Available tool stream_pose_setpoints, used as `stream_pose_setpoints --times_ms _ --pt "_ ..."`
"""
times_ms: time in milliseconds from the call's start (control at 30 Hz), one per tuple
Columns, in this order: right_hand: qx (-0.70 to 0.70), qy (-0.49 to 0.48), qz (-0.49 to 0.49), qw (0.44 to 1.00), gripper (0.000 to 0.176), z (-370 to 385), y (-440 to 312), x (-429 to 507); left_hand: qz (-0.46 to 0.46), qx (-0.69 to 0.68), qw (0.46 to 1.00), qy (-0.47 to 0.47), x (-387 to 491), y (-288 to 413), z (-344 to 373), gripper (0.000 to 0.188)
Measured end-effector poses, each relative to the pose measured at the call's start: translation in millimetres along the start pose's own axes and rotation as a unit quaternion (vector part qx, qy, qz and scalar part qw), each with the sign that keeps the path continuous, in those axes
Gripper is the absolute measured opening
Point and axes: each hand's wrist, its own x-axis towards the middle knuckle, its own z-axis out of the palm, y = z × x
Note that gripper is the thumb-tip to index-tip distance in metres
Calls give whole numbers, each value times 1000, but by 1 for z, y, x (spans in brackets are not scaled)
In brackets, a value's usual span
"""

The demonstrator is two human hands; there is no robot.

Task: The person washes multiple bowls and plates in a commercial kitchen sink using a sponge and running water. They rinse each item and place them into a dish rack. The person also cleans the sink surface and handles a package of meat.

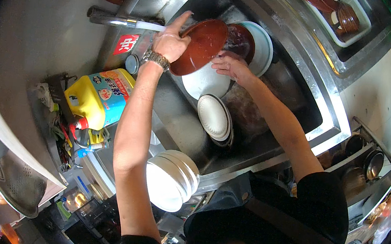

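Observation:
My left hand (170, 45), with a metal watch at the wrist, grips a reddish-brown plate (204, 48) by its left edge. The plate is tilted over the sink (178, 109), under the white spout end of a tap (130, 23). My right hand (232, 67) is close to the plate's right rim, fingers half bent and nothing seen in them; whether it touches the rim is unclear. Behind it lie a dark brown dish (242, 42) and a pale blue-rimmed bowl (262, 53). Below the held plate are a white dish (204, 83) and white fluted plates (214, 117).
A yellow detergent jug (98, 97) stands left of the sink, beside a small lidded jar (132, 64). Stacked white bowls (171, 181) sit at the near edge. A second basin at upper right holds a white tub (366, 29) with brown dishes. Pans (373, 164) rest on a rack.

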Motion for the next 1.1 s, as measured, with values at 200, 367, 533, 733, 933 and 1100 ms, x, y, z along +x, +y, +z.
stream_pose_setpoints --times_ms 200,367,533,733,933,1100 --pt "-25 114 17 993 34 -21 6 -6 71 165 983 30 5 19 -4 74" --pt "-47 185 -57 980 28 -42 3 2 96 184 973 98 6 10 2 77" --pt "-37 302 -259 917 23 -69 4 20 134 209 955 162 -3 -6 6 78" --pt "-234 342 -243 877 39 -89 20 38 92 250 954 135 -19 -17 5 80" --pt "-315 257 -198 892 55 -87 25 33 101 278 948 118 -21 -23 1 79" --pt "-292 272 -145 906 58 -88 29 37 145 284 935 156 -20 -15 -1 80"
